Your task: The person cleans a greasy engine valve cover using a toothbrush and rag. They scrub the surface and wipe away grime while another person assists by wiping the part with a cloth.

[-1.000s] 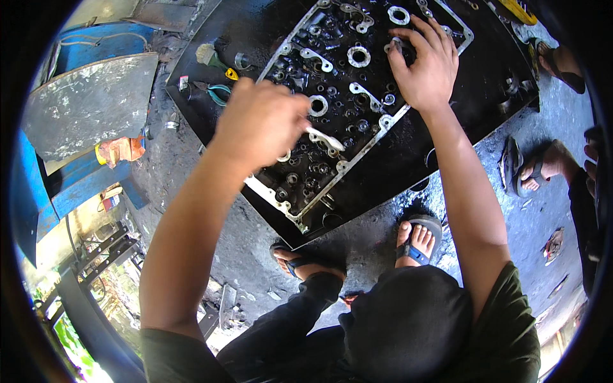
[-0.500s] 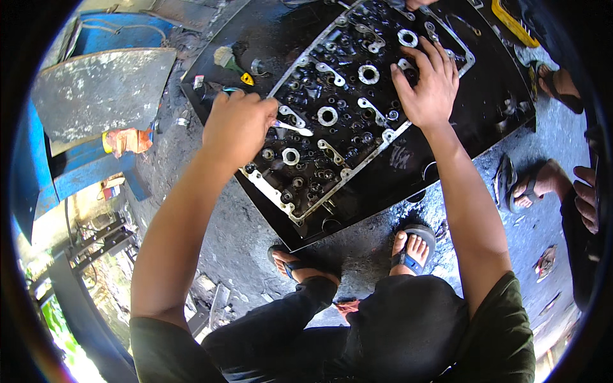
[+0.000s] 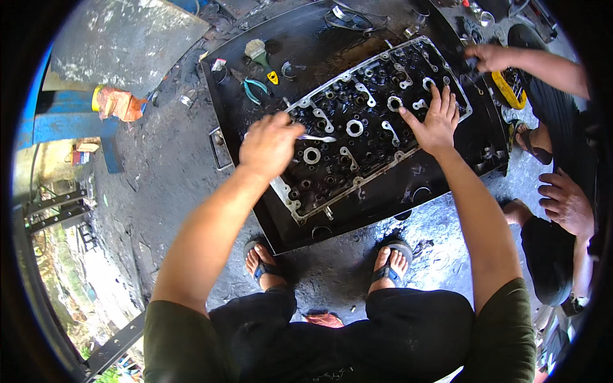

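Note:
A dark, oily engine cylinder head with pale metal edges lies in a black metal tray. My left hand, fingers closed, holds a toothbrush over the left part of the cylinder head. Its pale brush end points right, between two bright metal rings; the fist hides the rest. My right hand rests with spread fingers on the right part of the cylinder head, thumb beside another ring. Fingertips partly cover the ring farther right.
Pliers with teal handles and a paintbrush with a green and yellow handle lie in the tray's far left. A co-worker's hand reaches in at the far right, near a yellow tool. Another person's hand is at right.
The whole view has shifted and turned, showing more of the tray's far side and the co-worker's arm. My left hand keeps the toothbrush; my right hand stays on the cylinder head.

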Demonstrator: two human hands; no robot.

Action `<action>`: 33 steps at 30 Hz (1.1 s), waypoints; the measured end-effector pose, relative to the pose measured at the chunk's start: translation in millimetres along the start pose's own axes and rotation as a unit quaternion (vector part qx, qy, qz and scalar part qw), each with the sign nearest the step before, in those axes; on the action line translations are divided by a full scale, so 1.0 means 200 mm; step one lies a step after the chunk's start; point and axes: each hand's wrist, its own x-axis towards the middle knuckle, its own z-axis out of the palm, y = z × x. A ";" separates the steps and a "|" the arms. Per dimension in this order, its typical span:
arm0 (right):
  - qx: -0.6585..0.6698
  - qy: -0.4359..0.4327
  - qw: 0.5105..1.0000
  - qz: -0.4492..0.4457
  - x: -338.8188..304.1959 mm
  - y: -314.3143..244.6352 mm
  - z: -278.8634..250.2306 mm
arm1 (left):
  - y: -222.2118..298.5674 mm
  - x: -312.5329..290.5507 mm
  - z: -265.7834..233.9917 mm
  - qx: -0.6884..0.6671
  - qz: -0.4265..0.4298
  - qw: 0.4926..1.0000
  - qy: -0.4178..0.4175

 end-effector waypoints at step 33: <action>0.121 -0.307 0.934 0.134 -0.46 -0.42 -0.17 | -0.34 -0.82 0.58 -0.081 0.063 0.988 -0.117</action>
